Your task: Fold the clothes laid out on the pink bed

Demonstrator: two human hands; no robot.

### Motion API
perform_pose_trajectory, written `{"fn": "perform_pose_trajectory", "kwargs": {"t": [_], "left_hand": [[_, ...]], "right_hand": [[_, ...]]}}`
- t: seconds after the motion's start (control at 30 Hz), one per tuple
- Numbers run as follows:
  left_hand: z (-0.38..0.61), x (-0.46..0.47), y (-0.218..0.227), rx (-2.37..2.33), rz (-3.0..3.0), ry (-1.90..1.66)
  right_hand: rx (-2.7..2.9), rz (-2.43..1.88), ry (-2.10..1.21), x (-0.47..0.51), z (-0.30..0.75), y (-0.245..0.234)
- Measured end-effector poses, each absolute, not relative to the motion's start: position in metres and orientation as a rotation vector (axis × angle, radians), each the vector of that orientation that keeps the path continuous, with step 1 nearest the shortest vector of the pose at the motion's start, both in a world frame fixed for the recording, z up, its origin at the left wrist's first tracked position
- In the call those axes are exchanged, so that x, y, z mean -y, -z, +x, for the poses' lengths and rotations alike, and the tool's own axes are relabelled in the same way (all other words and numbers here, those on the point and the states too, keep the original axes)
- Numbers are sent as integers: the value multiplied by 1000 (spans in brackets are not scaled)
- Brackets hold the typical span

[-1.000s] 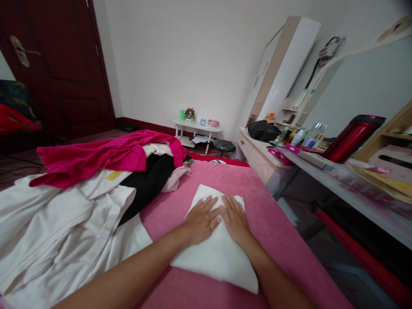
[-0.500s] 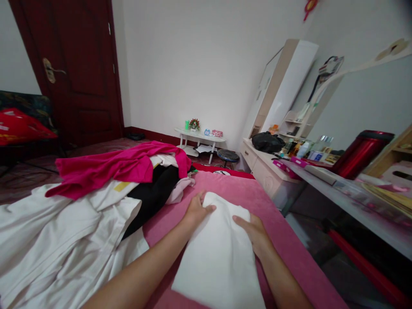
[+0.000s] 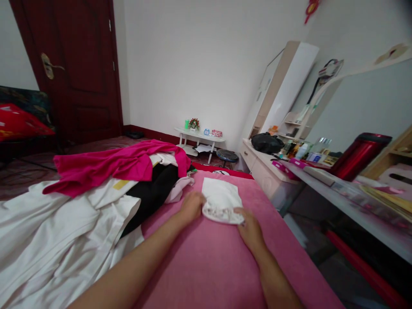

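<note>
A folded white garment [image 3: 222, 194] lies in a small rectangle on the pink bedspread [image 3: 196, 266]; its near edge is rumpled and shows a greyish pattern or print. My left hand [image 3: 192, 207] is closed at the near left corner of the cloth, its fingers curled. At the near right corner my right hand [image 3: 251, 225] grips the edge, thumb on top. What kind of garment it is cannot be made out in this folded form.
To the left lies a heap of clothes: a bright pink garment [image 3: 128, 165], a black one [image 3: 152, 193] and white cloth [image 3: 64, 240]. A dressing table [image 3: 260, 165] and a glass-topped desk with a red flask [image 3: 363, 156] stand on the right. A round stool [image 3: 227, 154] is beyond the bed.
The white garment was a longer strip reaching toward me; its near part is now folded away from me, making it much shorter. Both hands have shifted to its new near edge.
</note>
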State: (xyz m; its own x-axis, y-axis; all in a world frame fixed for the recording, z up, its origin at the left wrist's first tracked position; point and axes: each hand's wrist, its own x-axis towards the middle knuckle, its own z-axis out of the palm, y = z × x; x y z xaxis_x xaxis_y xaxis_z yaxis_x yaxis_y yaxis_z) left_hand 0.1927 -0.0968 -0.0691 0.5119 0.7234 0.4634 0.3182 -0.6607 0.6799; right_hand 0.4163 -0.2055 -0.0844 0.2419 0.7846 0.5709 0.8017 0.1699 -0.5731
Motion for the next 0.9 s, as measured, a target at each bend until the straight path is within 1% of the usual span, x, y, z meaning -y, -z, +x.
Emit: {"fn": "perform_pose_trajectory", "kwargs": {"t": [0.07,0.17,0.37,0.47,0.6,0.73,0.8,0.9], "left_hand": [[190,92,100,-809,2246,-950],[187,91,116,-814,2218,-916],[190,101,103,-1120,2098,-966],[194,107,100,-1308,2034,-924],[202,115,103,-1459,2021,-819],[211,127,102,-1303,2145,-871],[214,135,99,-1062,2234,-939],[217,151,95,-571,2338,-993]], "right_hand": [[1509,-1644,-221,200,429,117],[1322,-1600,-408,199,438,129],[850,-1367,-575,206,442,120],[724,-1446,-569,203,445,123],[778,-1609,-497,190,445,128],[1123,-1696,-365,184,431,128],[1293,-1726,-268,186,420,121],[1499,-1780,-184,194,402,100]]}}
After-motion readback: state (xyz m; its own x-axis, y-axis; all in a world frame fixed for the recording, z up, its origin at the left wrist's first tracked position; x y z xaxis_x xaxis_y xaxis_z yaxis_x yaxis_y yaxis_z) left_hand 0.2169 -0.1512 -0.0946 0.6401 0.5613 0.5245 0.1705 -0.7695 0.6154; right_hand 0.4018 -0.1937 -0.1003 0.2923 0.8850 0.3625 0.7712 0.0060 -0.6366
